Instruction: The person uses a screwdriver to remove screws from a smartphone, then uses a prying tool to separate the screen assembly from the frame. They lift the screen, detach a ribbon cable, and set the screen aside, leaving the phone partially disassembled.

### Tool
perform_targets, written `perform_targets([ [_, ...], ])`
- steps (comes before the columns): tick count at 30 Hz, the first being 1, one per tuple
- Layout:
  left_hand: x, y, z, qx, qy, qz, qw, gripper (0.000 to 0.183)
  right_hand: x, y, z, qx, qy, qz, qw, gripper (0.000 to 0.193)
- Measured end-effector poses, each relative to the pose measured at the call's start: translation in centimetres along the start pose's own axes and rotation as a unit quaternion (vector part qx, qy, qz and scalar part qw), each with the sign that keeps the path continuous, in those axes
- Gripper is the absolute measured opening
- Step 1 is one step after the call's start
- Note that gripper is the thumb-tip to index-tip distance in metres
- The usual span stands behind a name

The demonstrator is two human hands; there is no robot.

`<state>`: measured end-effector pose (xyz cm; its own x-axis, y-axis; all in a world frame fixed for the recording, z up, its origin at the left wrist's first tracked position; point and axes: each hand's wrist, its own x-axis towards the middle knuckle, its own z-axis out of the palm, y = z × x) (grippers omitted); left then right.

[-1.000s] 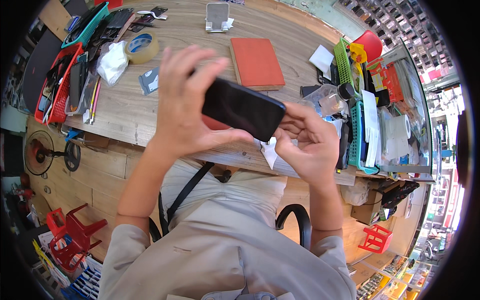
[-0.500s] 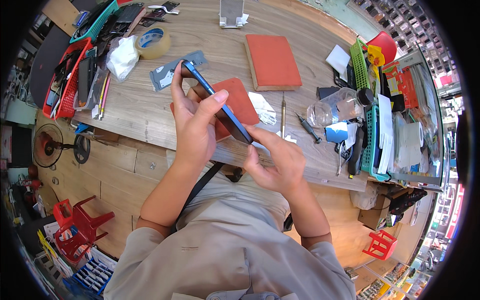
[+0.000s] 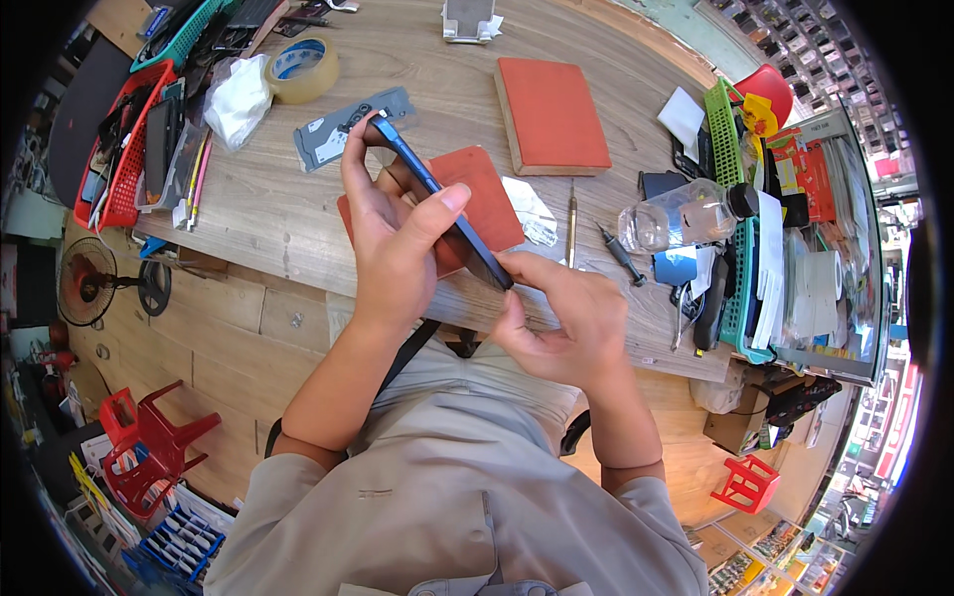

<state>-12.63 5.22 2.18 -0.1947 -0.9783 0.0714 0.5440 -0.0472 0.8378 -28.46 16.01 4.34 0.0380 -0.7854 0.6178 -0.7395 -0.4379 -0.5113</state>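
A smartphone [image 3: 485, 254] with a blue metal frame is held slanted above the table's near edge, its narrow side toward me. My left hand [image 3: 393, 238] wraps around its far half, thumb on one side and fingers on the other. At the lower end, my right hand [image 3: 576, 323] pinches the corner between thumb and fingers. Beneath the phone lies a red pad [image 3: 484, 189], partly covered by my hand. Beyond it is a grey phone-shaped back panel [image 3: 348, 129]. A crumpled silvery-white sheet [image 3: 530, 211] and a slim screwdriver [image 3: 571, 226] lie right of the pad.
A thick red block [image 3: 556, 114] sits farther back, below a phone stand [image 3: 467, 18]. Tape [image 3: 301, 72] and a red basket [image 3: 124, 149] are at left. On the right are a clear bottle [image 3: 676, 214], a dark pen-like tool [image 3: 622, 255] and a teal basket [image 3: 747, 288].
The view has shifted slightly, so the table things sit a little differently in it. Both hands keep their hold on the phone, with little change in its tilt.
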Motion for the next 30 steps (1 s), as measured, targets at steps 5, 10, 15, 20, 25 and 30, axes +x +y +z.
perform_targets([
  [5,0.1,0.1,0.0,0.033,-0.022,0.018,0.999,0.105,2.0,-0.3,-1.6,0.030,-0.075,0.005,0.997,0.046],
  [10,0.1,-0.1,-0.2,0.011,-0.023,0.017,1.000,0.107,3.8,-0.9,-2.2,-0.004,-0.148,0.039,0.988,0.043],
  [15,0.1,-0.2,-0.3,-0.022,-0.040,0.006,0.999,0.109,4.8,-1.5,-2.3,0.013,-0.176,0.040,0.983,0.043],
  [20,-0.3,0.2,-0.5,-0.021,-0.072,0.017,0.997,0.125,5.6,-1.9,-2.4,-0.004,-0.171,0.045,0.984,0.046],
  [25,0.0,-0.3,-0.5,-0.043,-0.081,0.031,0.995,0.130,5.6,-1.5,-2.1,0.002,-0.157,0.045,0.987,0.049],
  [30,-0.1,-0.3,-0.5,-0.056,-0.087,0.026,0.994,0.131,5.6,-0.9,-1.9,0.018,-0.140,0.040,0.989,0.047],
])
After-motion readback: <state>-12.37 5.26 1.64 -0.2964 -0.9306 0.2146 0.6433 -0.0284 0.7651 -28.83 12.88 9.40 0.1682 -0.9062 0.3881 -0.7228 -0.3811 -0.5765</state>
